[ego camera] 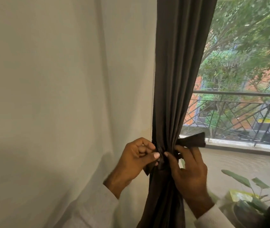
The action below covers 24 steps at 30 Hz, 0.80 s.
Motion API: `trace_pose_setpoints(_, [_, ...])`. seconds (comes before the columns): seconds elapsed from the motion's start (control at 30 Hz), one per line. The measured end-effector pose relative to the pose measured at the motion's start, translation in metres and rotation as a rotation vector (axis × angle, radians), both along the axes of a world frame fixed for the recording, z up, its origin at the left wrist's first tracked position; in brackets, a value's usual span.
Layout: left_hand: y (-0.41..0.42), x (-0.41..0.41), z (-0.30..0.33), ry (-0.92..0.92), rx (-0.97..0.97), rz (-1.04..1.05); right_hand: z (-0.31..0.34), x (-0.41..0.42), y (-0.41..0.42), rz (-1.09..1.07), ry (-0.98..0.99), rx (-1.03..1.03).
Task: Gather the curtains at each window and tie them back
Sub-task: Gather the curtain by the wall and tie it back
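A dark grey curtain [178, 79] hangs gathered into a narrow bundle at the left edge of the window. A tie-back band [192, 142] of the same dark cloth wraps the bundle at waist height; one end sticks out to the right. My left hand [135, 160] pinches the band's left end against the bundle with thumb and curled fingers. My right hand [186, 171] grips the band at the knot, fingertips meeting the left thumb. Where the band crosses is hidden under my fingers.
A white sheer curtain [57, 96] fills the left half of the view. Right of the bundle is the window [246, 63] with a balcony railing [239, 111] and trees outside. A potted plant [246, 195] stands at the lower right.
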State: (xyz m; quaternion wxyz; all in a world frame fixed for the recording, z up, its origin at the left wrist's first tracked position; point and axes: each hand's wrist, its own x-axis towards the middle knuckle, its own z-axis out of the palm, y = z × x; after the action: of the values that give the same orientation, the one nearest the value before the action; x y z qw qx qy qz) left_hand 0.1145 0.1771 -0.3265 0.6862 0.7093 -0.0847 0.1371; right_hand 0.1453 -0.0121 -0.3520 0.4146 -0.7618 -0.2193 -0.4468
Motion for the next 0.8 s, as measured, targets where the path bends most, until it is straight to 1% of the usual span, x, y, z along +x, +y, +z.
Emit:
trace_pose_setpoints(0.07, [-0.001, -0.002, 0.008, -0.022, -0.121, -0.009, -0.002, -0.003, -0.001, -0.017, -0.089, -0.071])
trace_pose_setpoints(0.1, [-0.001, -0.002, 0.01, -0.033, -0.133, -0.012, -0.002, -0.004, -0.002, 0.0, -0.126, -0.115])
trace_pose_setpoints(0.17, [-0.001, -0.004, 0.009, -0.052, -0.086, -0.033, -0.003, -0.007, -0.006, 0.045, -0.172, -0.172])
trace_pose_setpoints(0.2, [0.0, -0.005, 0.008, -0.061, -0.051, -0.059, -0.003, -0.008, -0.008, 0.083, -0.163, -0.158])
trace_pose_setpoints(0.27, [0.001, -0.009, 0.008, -0.087, 0.056, -0.131, 0.0, -0.013, -0.013, 0.192, -0.098, -0.055])
trace_pose_setpoints(0.33, [0.0, -0.009, 0.008, -0.125, 0.174, -0.132, 0.01, -0.018, -0.013, 0.257, -0.049, 0.047])
trace_pose_setpoints(0.4, [-0.003, -0.008, 0.007, -0.197, 0.276, -0.015, 0.016, -0.021, -0.011, 0.286, -0.006, 0.116])
trace_pose_setpoints(0.43, [-0.006, -0.007, 0.006, -0.26, 0.335, 0.053, 0.017, -0.022, -0.009, 0.314, 0.026, 0.163])
trace_pose_setpoints(0.5, [-0.011, -0.007, 0.003, -0.429, 0.47, 0.153, 0.016, -0.022, -0.008, 0.372, 0.083, 0.257])
trace_pose_setpoints(0.57, [-0.014, -0.007, 0.002, -0.584, 0.577, 0.219, 0.015, -0.017, -0.007, 0.388, 0.121, 0.299])
trace_pose_setpoints(0.63, [-0.015, -0.009, 0.005, -0.633, 0.572, 0.23, 0.015, -0.012, -0.007, 0.421, 0.201, 0.367])
trace_pose_setpoints(0.73, [-0.015, -0.013, 0.012, -0.612, 0.475, 0.153, 0.02, -0.009, -0.004, 0.592, 0.369, 0.545])
trace_pose_setpoints(0.8, [-0.017, -0.016, 0.017, -0.591, 0.419, 0.126, 0.021, -0.009, -0.002, 0.656, 0.42, 0.565])
